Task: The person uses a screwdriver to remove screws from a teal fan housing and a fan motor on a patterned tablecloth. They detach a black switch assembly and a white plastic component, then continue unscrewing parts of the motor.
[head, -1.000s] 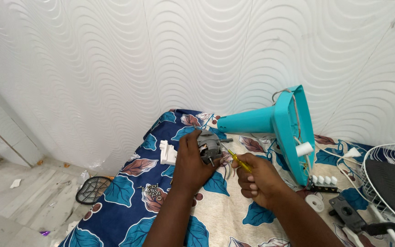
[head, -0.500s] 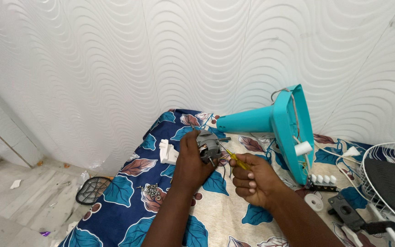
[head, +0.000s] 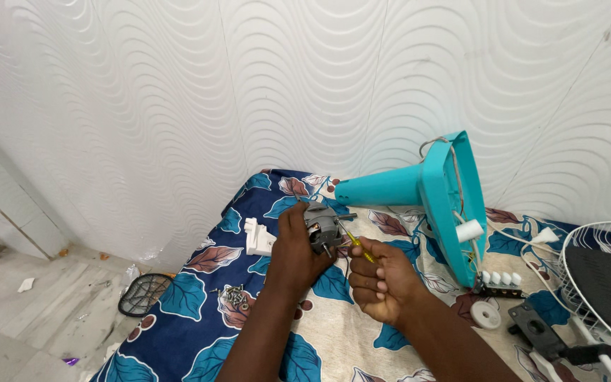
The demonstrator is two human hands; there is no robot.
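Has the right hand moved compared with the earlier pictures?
Yes. The right hand, holding the yellow screwdriver, shifted slightly left, away from the teal fan base.

A home room: wavy white wall panels (head: 178, 106), leaf-patterned bedsheet (head: 199, 311), dismantled teal fan base (head: 426, 191).

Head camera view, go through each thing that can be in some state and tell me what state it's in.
Fan motor: out of its housing, held in the left hand.
Screwdriver: gripped in the right hand, tip at the motor.
Teal fan base: lying on its side, underside open, wires showing.
Screws: loose in a small pile on the cloth.
Wire fan guard: detached, lying at right.
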